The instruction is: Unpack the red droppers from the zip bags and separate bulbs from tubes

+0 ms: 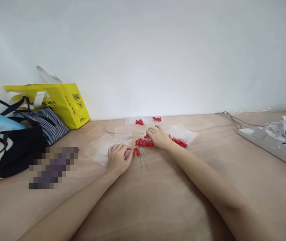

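My left hand (119, 157) rests on the table, fingers loosely bent and thumb apart. A bit of red shows in the gap between its thumb and forefinger. Just right of it lie two small red club-shaped pieces (136, 152) and a few thin clear sticks (144, 160). My right hand (157, 136) reaches over a row of similar red pieces (145, 143), its fingers curled downward; what its fingertips hold is hidden. More red pieces (179, 141) lie beyond its wrist, against clear plastic bags (183, 132). Other clear bags (101, 147) spread beside my left hand.
At the back, two red clusters (139, 122) sit on clear bags. A yellow bag (74, 107), a striped pouch (53, 127) and a black patterned bag (14, 154) stand left, near a pixelated dark item (54, 169). A power strip (266, 144) with cables lies right.
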The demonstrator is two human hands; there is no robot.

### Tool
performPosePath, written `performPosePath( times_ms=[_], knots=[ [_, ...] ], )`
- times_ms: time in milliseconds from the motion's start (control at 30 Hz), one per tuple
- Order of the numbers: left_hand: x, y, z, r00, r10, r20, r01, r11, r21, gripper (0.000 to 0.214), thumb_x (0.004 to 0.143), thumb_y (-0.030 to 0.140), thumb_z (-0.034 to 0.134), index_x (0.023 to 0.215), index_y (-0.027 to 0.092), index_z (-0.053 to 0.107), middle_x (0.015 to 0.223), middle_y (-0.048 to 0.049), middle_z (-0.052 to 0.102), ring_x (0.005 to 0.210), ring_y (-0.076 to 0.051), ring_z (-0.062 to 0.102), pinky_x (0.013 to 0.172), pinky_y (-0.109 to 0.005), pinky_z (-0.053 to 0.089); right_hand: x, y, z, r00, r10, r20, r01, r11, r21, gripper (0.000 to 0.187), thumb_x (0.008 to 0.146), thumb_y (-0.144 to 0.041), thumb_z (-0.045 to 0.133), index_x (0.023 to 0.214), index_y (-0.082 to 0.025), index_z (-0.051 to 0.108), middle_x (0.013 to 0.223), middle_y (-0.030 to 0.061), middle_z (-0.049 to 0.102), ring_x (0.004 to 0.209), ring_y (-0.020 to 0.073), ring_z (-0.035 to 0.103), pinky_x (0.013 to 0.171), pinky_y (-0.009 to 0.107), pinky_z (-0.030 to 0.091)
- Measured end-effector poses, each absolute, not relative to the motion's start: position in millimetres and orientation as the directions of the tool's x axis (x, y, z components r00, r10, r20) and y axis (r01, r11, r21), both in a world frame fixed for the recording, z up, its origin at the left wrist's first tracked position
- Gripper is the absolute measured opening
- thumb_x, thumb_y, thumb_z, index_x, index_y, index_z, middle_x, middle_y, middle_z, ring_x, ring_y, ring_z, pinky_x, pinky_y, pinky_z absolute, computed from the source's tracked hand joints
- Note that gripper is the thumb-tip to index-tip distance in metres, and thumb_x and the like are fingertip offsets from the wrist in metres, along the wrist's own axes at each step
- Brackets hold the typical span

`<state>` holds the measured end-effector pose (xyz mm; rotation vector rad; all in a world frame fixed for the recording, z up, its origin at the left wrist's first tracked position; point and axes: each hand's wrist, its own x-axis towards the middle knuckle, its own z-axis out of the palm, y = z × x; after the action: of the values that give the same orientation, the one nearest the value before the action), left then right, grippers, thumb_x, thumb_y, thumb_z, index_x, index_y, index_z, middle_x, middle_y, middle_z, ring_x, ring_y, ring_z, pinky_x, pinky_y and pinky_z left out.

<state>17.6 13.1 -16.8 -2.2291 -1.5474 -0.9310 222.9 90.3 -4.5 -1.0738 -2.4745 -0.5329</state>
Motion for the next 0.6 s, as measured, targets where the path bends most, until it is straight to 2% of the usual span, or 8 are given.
performPosePath(
  times_ms=[133,233,300,400,500,600],
  knots=[
    [18,13,-16,0.242,0.713,0.658,0.892,-0.430,0.139,0.010,0.077,0.026,0.051,0.075,0.020,0.058,0.075,-0.0019,0.062,0.079,-0.020,0.054,0.076,-0.036,0.033,225,66,-7,-0.668,0.429,0.608,0.665,0.711,0.229,0.027,0.085,-0.008,0.028,0.096,-0.011,0.052,0.086,0.0083,0.059,0.084,0.0174,0.048,0.094,0.037,0.024],
    [20,9,-15,0.290,0.698,0.655,0.870,-0.477,0.123,0.011,0.078,0.026,0.049,0.076,0.020,0.059,0.075,-0.0020,0.063,0.079,-0.020,0.054,0.076,-0.036,0.033,233,32,-14,-0.695,0.336,0.636,0.606,0.749,0.266,0.029,0.087,-0.011,0.026,0.100,-0.013,0.052,0.078,0.0059,0.057,0.073,0.0165,0.046,0.085,0.035,0.031],
    [24,5,-15,0.344,0.676,0.652,0.838,-0.534,0.112,0.012,0.079,0.026,0.049,0.078,0.021,0.060,0.077,-0.0018,0.063,0.080,-0.019,0.053,0.077,-0.036,0.034,243,11,-23,-0.690,0.352,0.632,0.608,0.756,0.243,0.031,0.087,-0.009,0.025,0.100,-0.014,0.053,0.075,0.0050,0.055,0.069,0.0159,0.045,0.079,0.034,0.034],
    [33,-1,-16,0.456,0.619,0.639,0.752,-0.652,0.094,0.015,0.082,0.026,0.047,0.088,0.022,0.060,0.087,-0.0014,0.064,0.086,-0.018,0.052,0.080,-0.035,0.034,254,-6,-36,-0.656,0.379,0.652,0.632,0.748,0.202,0.033,0.085,-0.005,0.024,0.101,-0.011,0.052,0.078,0.0077,0.056,0.071,0.0160,0.046,0.075,0.032,0.035],
    [45,-5,-18,0.558,0.554,0.618,0.666,-0.743,0.066,0.020,0.082,0.029,0.048,0.097,0.022,0.059,0.094,-0.0016,0.064,0.090,-0.018,0.050,0.083,-0.035,0.034,256,-7,-43,-0.616,0.411,0.672,0.666,0.727,0.167,0.027,0.086,-0.007,0.029,0.097,-0.010,0.054,0.076,0.0079,0.056,0.070,0.0160,0.046,0.071,0.030,0.035],
    [54,-6,-19,0.590,0.515,0.622,0.628,-0.777,0.047,0.022,0.082,0.032,0.049,0.099,0.021,0.059,0.094,-0.0022,0.064,0.089,-0.017,0.051,0.083,-0.035,0.035,249,-5,-43,-0.619,0.440,0.651,0.673,0.724,0.151,0.021,0.087,-0.013,0.034,0.087,-0.012,0.056,0.073,0.0063,0.055,0.067,0.0157,0.045,0.067,0.028,0.034]
  ],
)
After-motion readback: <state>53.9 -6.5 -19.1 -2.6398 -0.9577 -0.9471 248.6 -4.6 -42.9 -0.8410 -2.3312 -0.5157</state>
